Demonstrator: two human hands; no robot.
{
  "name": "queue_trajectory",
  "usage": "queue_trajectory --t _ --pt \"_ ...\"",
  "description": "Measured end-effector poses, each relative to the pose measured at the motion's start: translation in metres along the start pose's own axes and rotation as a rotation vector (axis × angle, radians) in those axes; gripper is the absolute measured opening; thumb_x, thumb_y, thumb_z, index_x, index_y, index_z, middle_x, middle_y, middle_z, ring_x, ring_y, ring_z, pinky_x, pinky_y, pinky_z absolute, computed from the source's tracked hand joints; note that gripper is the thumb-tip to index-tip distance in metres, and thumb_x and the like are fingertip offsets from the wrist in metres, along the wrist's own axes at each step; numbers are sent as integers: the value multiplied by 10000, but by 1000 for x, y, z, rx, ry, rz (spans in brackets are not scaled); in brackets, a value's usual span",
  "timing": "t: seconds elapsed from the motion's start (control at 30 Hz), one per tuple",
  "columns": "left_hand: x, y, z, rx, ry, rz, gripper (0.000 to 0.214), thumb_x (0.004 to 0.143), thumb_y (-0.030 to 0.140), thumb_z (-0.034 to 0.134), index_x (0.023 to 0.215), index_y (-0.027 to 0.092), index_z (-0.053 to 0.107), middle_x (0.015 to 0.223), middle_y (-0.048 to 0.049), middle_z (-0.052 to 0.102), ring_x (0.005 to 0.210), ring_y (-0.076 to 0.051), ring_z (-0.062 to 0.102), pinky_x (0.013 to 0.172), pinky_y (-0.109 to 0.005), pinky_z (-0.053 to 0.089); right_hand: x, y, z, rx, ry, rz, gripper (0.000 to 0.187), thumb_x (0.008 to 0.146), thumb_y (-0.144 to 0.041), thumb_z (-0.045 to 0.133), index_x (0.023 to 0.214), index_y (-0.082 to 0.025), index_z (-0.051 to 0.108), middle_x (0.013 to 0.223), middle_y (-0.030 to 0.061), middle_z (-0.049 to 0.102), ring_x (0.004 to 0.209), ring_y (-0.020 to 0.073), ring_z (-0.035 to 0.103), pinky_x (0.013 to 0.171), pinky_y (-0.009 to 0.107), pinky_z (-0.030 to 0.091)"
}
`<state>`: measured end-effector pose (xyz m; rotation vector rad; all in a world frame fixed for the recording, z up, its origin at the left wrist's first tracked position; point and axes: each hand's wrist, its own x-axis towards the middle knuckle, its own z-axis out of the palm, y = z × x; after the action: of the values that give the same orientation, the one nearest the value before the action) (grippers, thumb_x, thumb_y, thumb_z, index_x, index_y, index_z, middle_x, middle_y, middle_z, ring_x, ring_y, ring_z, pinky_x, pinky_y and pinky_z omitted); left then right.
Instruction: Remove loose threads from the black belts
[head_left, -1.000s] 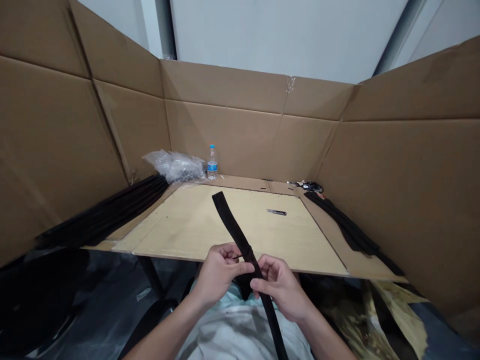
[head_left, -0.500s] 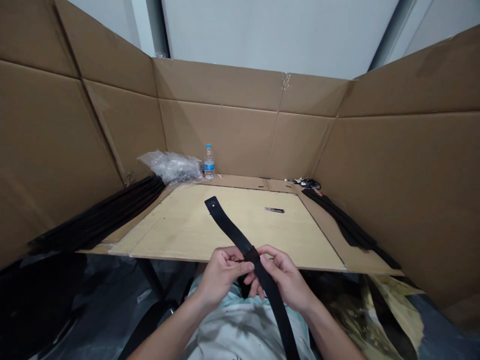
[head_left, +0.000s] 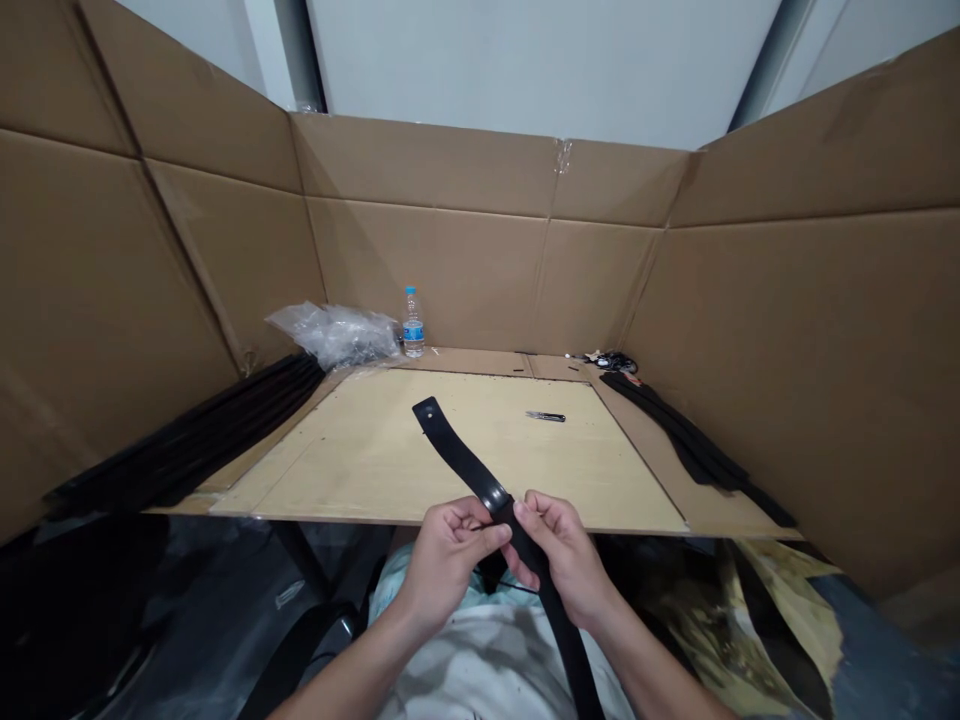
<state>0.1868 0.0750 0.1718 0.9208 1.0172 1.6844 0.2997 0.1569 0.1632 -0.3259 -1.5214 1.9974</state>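
Observation:
A long black strap (head_left: 461,452) runs from over the table down toward my lap. Its far end is squared off, with a small pale dot or hole near the tip. My left hand (head_left: 454,550) pinches the strap's left edge, thumb on top, where a darker band seems to cross it. On the opposite edge, my right hand (head_left: 559,550) grips with thumb and fingers, some fingers curled beneath. The strap's lower part hangs past my right wrist out of the picture. Beyond the hands, a pair of thread snips (head_left: 546,416) lies on the pale board (head_left: 375,450).
Tall cardboard walls (head_left: 427,260) enclose the table on three sides. Black straps are piled at the left (head_left: 202,430), and more black strips (head_left: 682,430) lie at the right. A clear plastic bag (head_left: 337,335), a water bottle (head_left: 413,325) and a small dark tangle (head_left: 615,362) stand at the back.
The strap has turned slightly, and a shiny patch now shows just above my fingers. Both hands keep their hold at nearly the same place. The view has shifted a little.

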Motion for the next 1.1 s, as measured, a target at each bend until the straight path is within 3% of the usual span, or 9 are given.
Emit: queue_trajectory --t 0.33,0.63,1.1 --pt "5 -5 -5 -26 -21 -24 340 708 349 739 705 145 468 523 1 567 467 -198 611 513 -296 467 3 1 2 -50 8 -23 418 788 -488 661 717 -166 404 577 22 639 403 75 528 386 164 375" --pt "9 -8 -8 8 -3 -30 376 693 369 746 693 152 440 519 12 560 453 -177 602 479 -252 424 2 3 0 -82 -22 -66 378 817 -468 638 819 -166 410 632 26 658 437 84 557 392 163 372" --pt "9 -9 -8 0 -25 -9 362 720 383 725 711 155 444 522 30 520 444 -176 593 477 -260 421 3 0 -1 -86 -25 -24 394 816 -515 613 823 -169 424 660 46 679 426 101 573 392 172 369"
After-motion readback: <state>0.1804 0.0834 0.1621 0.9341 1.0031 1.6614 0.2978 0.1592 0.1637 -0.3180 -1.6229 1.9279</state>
